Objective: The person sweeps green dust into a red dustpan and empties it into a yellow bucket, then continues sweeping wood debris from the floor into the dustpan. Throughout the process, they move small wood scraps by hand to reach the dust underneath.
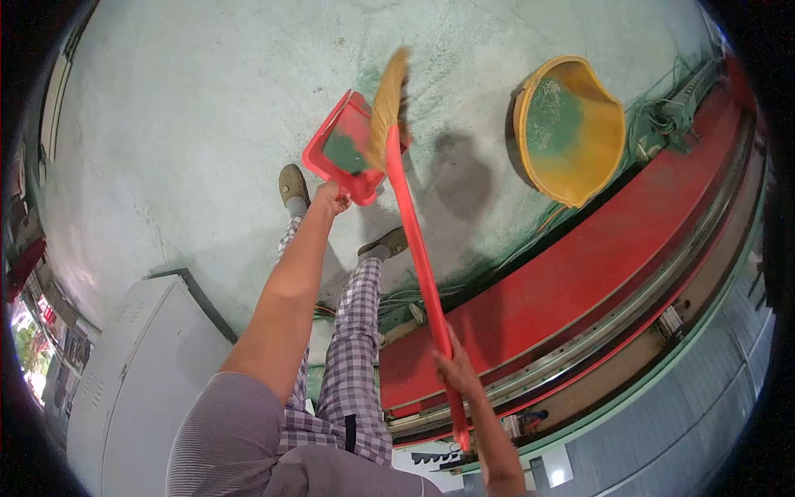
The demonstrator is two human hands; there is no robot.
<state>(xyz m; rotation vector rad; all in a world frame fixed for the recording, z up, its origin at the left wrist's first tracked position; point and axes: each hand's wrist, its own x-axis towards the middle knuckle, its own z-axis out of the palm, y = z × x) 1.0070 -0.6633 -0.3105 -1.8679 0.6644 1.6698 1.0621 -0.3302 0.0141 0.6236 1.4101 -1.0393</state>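
Note:
My left hand point(334, 199) is closed around the handle of a red dustpan point(313, 155), held low over the floor. Green powder point(341, 152) lies in the pan. In my right hand point(459, 372) is the long red handle of a broom point(418, 236), gripped near its lower end in this view. The broom's yellow bristles point(387, 103) are blurred and overlap the right side of the dustpan. Over to the right stands a yellow bucket point(609, 137) with green powder and pale bits inside.
Green dust marks the pale floor point(207, 99). A long red machine base point(571, 269) with metal rails runs along the right, with cables point(530, 240) beside it. A white cabinet point(137, 381) stands at the lower left. My shoes point(293, 182) are just behind the dustpan.

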